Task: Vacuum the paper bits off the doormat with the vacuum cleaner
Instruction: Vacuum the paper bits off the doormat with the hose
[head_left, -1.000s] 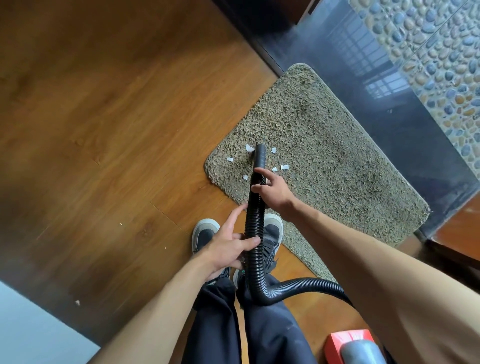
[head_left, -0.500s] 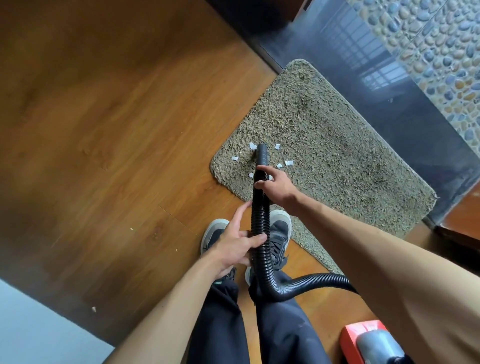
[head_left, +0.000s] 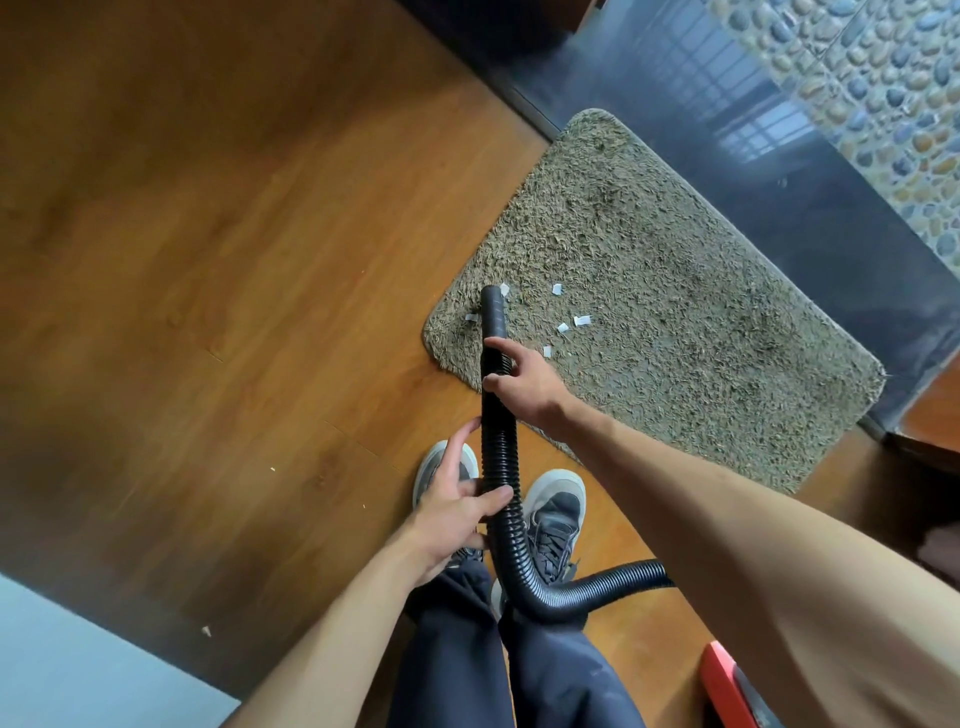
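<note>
Below the left hand's grip, the hose is hidden under the right forearm; the frame edge crops the vacuum.

Single head-worn wide-angle view, facing steeply down, close above the left hand and right hand; shaggy beige rectangular doormat lies beyond the right hand.

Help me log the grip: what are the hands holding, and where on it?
Both hold the black vacuum hose: the right hand just behind its smooth nozzle end, the left hand lower down on the ribbed section.
</note>
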